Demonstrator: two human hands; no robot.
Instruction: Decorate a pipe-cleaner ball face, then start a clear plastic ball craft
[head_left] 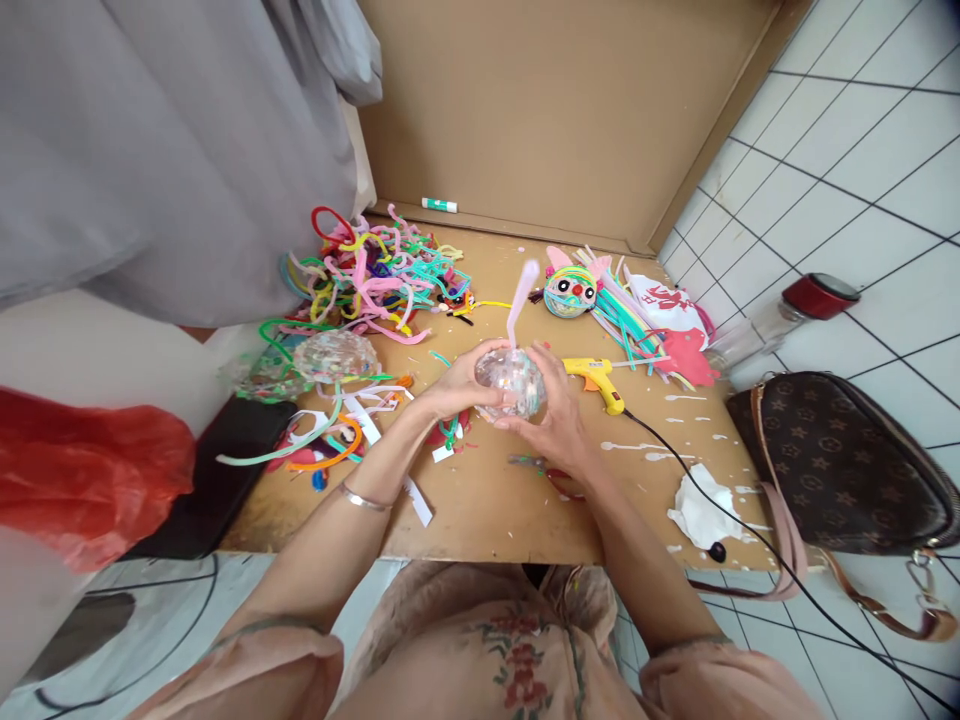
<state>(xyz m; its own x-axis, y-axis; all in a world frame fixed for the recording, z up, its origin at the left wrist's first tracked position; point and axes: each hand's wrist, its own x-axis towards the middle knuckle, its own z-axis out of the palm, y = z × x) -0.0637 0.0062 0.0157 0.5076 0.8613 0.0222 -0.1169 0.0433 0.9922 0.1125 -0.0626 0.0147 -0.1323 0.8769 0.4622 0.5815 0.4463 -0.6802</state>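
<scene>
Head view: clear ball (510,383) stuffed with colourful bits, pink pipe cleaner (520,303) poking from top; wrapping barely begun, unlike finished striped ball (570,291) beyond right hand. Left hand (456,388) cups ball's side, fingers curled. Right hand (553,412) clasps opposite side, wrist bent inward. Yellow glue gun (596,377) just right of hands.
</scene>
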